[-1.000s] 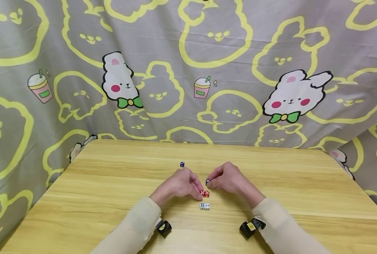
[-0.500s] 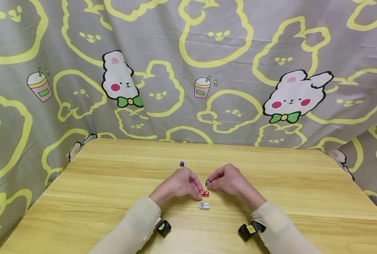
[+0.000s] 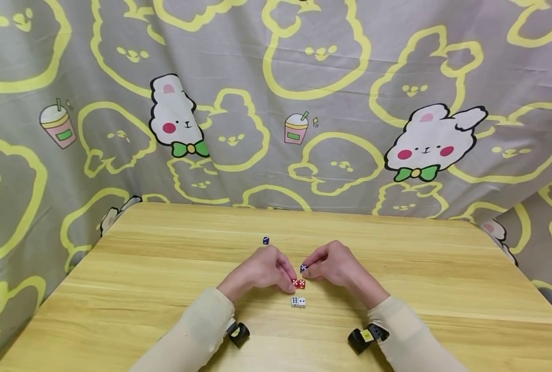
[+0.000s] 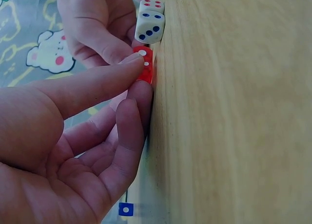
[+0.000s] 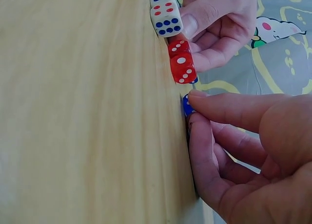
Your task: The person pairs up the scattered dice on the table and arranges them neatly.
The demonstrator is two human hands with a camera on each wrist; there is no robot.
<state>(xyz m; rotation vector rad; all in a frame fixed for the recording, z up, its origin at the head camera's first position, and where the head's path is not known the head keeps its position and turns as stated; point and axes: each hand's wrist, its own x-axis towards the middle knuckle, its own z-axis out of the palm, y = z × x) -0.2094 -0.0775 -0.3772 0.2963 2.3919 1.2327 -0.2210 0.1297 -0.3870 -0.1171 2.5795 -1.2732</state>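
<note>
My left hand (image 3: 263, 269) pinches the left one of two red dice (image 3: 302, 284) between thumb and fingers. The two red dice stand side by side on the table. Behind them, my right hand (image 3: 337, 263) pinches a dark blue die (image 3: 303, 268); the right wrist view shows this blue die (image 5: 188, 106) low at the tabletop between thumb and fingertip. Two white dice (image 3: 298, 303) sit side by side in front of the red pair. A second blue die (image 3: 266, 241) lies apart, farther back beyond the left hand.
The wooden table (image 3: 164, 289) reaches back to a grey curtain (image 3: 239, 62) with yellow outlines and cartoon rabbits. Black wrist cameras (image 3: 361, 340) are worn at both sleeve cuffs, close above the table.
My right hand has shifted very slightly toward the near side with the blue die, closer to the red pair. The left hand keeps its pinch on the red die.
</note>
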